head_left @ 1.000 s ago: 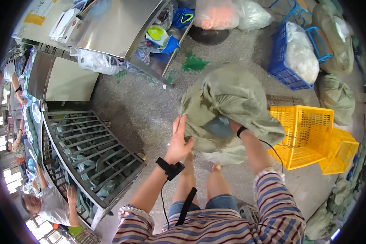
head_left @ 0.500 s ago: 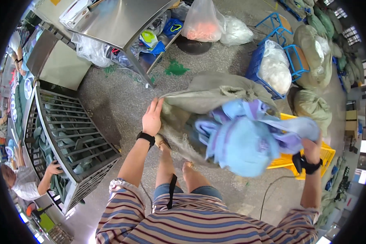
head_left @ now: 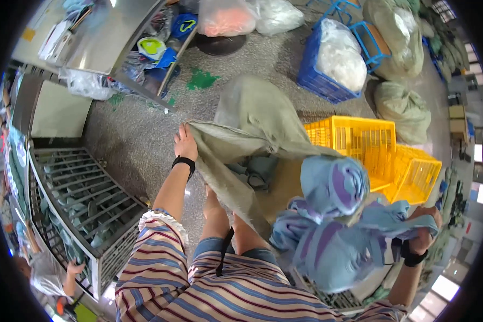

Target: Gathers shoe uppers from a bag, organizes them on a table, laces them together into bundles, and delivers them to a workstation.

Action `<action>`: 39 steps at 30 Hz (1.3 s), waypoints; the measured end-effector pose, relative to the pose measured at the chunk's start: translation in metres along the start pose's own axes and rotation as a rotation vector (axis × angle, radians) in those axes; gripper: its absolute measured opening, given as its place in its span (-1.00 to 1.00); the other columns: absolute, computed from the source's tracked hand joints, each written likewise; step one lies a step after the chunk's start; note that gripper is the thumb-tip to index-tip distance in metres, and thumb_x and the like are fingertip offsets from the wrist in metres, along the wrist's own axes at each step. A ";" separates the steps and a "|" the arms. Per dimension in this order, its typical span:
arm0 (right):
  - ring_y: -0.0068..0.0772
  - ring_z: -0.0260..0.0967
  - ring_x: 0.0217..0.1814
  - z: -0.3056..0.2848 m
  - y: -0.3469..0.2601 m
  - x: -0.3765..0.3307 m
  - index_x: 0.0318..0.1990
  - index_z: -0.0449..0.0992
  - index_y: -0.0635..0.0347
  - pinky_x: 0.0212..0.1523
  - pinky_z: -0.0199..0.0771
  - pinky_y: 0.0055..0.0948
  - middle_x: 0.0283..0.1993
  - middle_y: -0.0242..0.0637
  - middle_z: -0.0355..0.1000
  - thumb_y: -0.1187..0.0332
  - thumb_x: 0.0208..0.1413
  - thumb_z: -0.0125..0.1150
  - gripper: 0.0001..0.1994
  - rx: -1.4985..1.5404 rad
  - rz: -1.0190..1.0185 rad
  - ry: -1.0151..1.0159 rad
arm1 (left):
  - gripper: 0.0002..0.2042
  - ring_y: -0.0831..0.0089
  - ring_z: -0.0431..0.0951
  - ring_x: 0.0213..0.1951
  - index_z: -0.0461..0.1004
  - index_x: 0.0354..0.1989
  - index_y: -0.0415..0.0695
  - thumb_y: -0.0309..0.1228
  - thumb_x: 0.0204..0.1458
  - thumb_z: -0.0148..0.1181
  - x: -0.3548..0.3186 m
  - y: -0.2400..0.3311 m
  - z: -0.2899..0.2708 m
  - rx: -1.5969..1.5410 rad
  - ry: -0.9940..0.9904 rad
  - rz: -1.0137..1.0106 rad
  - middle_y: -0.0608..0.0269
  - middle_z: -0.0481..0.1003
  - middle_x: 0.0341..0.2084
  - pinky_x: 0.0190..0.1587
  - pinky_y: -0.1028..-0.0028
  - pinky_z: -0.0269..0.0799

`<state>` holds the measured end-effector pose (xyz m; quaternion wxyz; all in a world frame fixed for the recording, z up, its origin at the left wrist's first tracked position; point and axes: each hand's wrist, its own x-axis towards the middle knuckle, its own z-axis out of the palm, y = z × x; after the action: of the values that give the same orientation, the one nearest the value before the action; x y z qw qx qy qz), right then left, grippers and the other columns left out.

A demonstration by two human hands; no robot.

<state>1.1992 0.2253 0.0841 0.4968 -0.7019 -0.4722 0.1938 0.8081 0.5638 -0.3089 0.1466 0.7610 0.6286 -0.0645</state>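
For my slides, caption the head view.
Left hand holds a green sack open; right hand grips blue-and-purple fabric bundles.

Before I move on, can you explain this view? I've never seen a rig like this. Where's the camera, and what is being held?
There is no machine here, only a person's two bare hands. The view comes from the left of two fisheye cameras worn on the head, looking down, so straight edges bend toward the rim.

The left hand has its grip on the edge of an open grey-green sack, with some grey-blue pieces inside. The right hand holds a cluster of blue-and-purple bundles; exactly what they are, I can't tell.

On the floor beyond the sack stand yellow crates and a blue crate with clear plastic in it. To the left is a slatted grey bin with grey-green pieces inside.
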 end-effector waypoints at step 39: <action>-0.36 0.28 -0.33 0.010 0.116 -0.244 -0.15 0.39 0.37 -0.23 0.37 -0.33 -0.33 -0.16 0.37 0.35 0.02 -0.10 -0.69 -0.390 0.477 -0.080 | -0.67 0.14 0.42 -0.12 0.42 -0.13 -0.11 -0.29 -0.08 -0.05 -0.123 0.104 0.321 -0.345 0.065 0.501 -0.03 0.41 -0.11 -0.06 0.23 0.31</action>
<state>1.1293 0.0147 -0.0703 0.2743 -0.8669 -0.3415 0.2380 0.9128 0.3340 -0.5636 0.2648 0.8579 0.4274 0.1060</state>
